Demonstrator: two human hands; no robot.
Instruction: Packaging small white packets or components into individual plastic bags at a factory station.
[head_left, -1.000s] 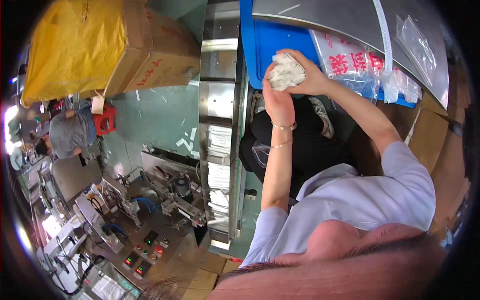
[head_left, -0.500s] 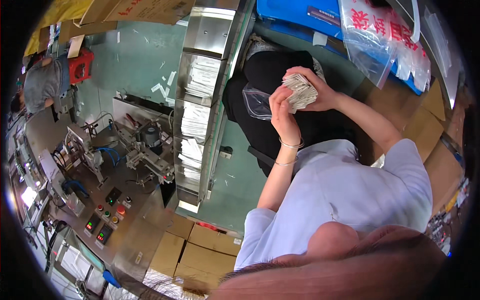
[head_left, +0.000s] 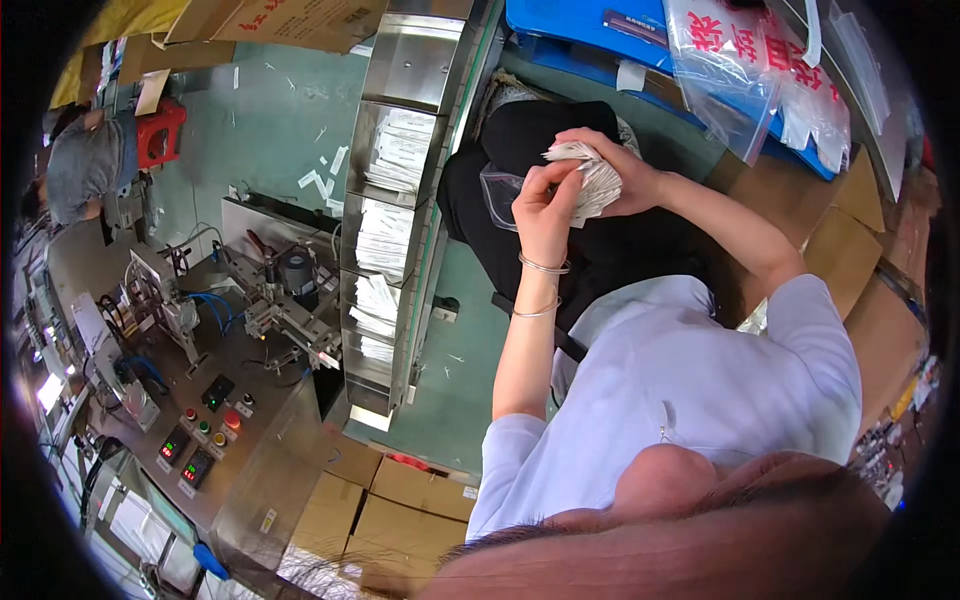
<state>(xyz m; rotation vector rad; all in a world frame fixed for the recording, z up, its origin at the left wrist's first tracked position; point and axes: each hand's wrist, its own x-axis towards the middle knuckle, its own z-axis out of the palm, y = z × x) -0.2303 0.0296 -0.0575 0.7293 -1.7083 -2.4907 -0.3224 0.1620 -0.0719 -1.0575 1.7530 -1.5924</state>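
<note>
A thick bundle of small white paper packets (head_left: 600, 188) is held above my lap. My right hand (head_left: 630, 180) wraps round its right side and far edge. My left hand (head_left: 547, 203), with bangles at the wrist, is closed at the left edge, thumb and fingers pinching there. Some packets at the far end fan apart. A clear plastic bag (head_left: 498, 200) lies on my dark trousers, partly behind my left hand.
To the left runs a steel trough (head_left: 405, 62) with stacks of white packets (head_left: 383, 235) in its compartments. Beyond it stands a machine (head_left: 290, 285) with buttons. A blue bin (head_left: 545, 18) and printed plastic bags (head_left: 735, 60) sit at upper right. Someone in grey (head_left: 85, 170) sits far left.
My left hand has shifted left and its fingers have bent into a pinch at the bundle's edge. The bundle has tilted, with its far packets spreading.
</note>
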